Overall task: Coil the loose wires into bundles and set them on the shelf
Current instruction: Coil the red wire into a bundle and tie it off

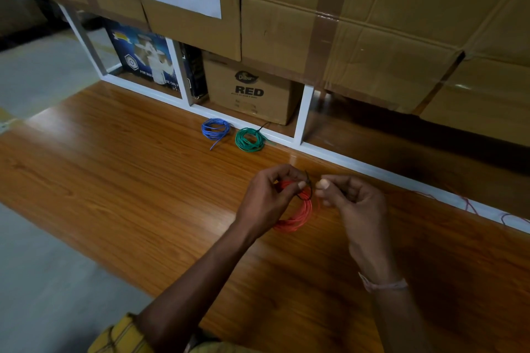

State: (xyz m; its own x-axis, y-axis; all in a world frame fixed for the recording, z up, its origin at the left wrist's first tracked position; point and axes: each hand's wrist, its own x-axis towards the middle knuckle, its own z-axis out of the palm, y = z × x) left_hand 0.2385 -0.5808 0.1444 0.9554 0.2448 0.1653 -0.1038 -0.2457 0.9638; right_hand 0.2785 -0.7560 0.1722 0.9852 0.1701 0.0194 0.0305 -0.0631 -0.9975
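Two coils, blue [215, 129] and green [250, 139], lie finished beyond the fingers; left hand [268, 203] pinches the red coil [298, 213] while right hand [351, 200] pinches its black tie [307, 189]; more loose wire [470, 206] waits rightward

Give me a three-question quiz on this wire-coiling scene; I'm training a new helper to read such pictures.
1. True or false: the blue coil and the green coil already lie on the wooden surface.
2. Which wire do both hands work on? A) blue B) red C) green
3. What thin dark thing sits at the top of the red coil, between the left hand and the right hand?

Key: 1 true; 2 B; 3 a dark tie, apparently being twisted round the coil.
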